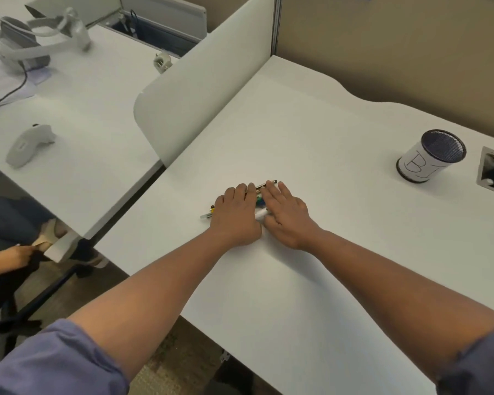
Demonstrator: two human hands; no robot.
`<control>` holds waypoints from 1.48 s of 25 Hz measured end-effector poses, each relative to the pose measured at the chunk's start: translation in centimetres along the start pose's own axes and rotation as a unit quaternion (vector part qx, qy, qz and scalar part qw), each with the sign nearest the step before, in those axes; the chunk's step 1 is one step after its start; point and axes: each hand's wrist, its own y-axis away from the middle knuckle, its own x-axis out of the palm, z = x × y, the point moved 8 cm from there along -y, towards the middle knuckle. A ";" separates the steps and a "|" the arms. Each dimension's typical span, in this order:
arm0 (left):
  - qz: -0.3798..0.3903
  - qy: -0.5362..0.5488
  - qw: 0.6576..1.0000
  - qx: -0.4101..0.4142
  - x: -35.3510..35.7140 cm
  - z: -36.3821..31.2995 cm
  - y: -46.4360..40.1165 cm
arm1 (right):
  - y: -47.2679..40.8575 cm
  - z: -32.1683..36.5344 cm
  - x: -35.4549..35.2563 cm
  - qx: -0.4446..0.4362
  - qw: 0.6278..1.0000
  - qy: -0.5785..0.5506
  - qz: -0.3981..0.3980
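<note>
Rolled blue sleeves (54, 363) and two bare forearms are closest to the camera, reaching forward over the white desk (297, 124). Near the middle of this desk lies a small bunch of pens (264, 185), side by side and mostly covered by both hands. The left hand (237, 215) lies flat on the left part of the bunch, its fingers straight and kept together. The right hand (285, 215) rests just beside it on the right part, fingers also straight and close together. A white marker (261, 214) shows between the two hands. Well apart to the right stands a mesh pen cup (429, 156) with a paper label. A white divider (200, 95) separates the neighbouring desk, where a headset (26, 44) and a controller (26, 143) lie.
</note>
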 end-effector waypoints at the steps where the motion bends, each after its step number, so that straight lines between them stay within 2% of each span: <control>1: 0.002 0.003 1.000 0.005 0.5 0.0 0.4 | 0.2 -0.2 0.2 -0.004 1.000 0.012 0.007; 7: -0.010 -0.053 0.998 0.026 2.0 0.5 1.8 | 1.1 -1.1 1.3 -0.041 0.992 0.107 0.044; 11: -0.003 -0.023 0.998 0.058 1.9 0.4 1.6 | 0.9 -1.4 1.6 -0.035 0.991 0.122 0.041; 19: -0.023 -0.050 0.991 0.123 1.2 0.4 1.6 | 0.7 -0.4 0.2 -0.013 0.998 0.062 -0.013; 30: -0.032 -0.072 0.990 0.120 0.6 0.2 1.7 | 3.4 -1.3 -0.6 0.000 0.999 0.038 -0.030; 33: -0.038 -0.063 0.989 0.131 0.2 -1.0 2.1 | 4.9 -1.7 -1.1 0.005 0.999 0.026 -0.037; 37: -0.069 -0.030 0.980 0.186 -0.7 -5.6 3.2 | 8.9 -3.3 -2.3 0.015 0.997 0.010 -0.071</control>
